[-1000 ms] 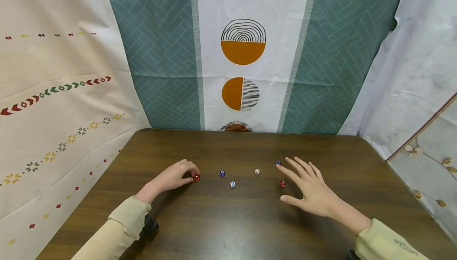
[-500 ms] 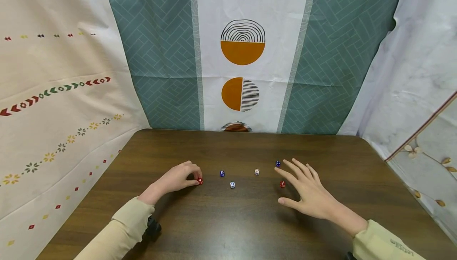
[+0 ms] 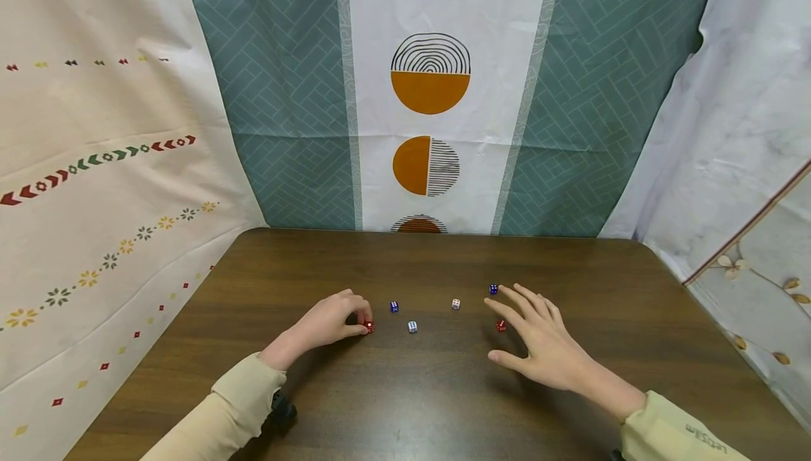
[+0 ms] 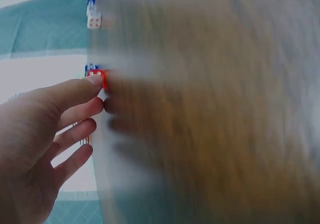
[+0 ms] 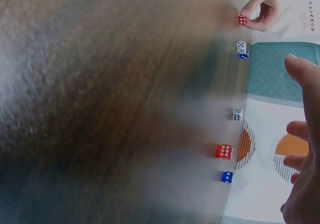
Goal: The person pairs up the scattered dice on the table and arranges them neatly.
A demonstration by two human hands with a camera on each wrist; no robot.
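- L hand (image 3: 328, 320): thumb + finger pinch red die (image 3: 370, 328), near blue die (image 3: 394, 306) & white die (image 3: 412, 327).
- R hand (image 3: 543, 348): fingers spread, nil held, beside 2nd red die (image 3: 501, 326).
- 2nd white die (image 3: 456, 304) on bench (image 3: 405, 405) btwn hands.

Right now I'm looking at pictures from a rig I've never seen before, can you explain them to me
There's no robot, just a person's bare left hand and right hand. The wide picture is taken from the head; the other two from the left and right wrists. The left hand pinches a red die. Between the hands, on the brown table, lie a blue die, a white die and a second white die. By the right hand are a second blue die and a second red die; that hand holds nothing, fingers spread.
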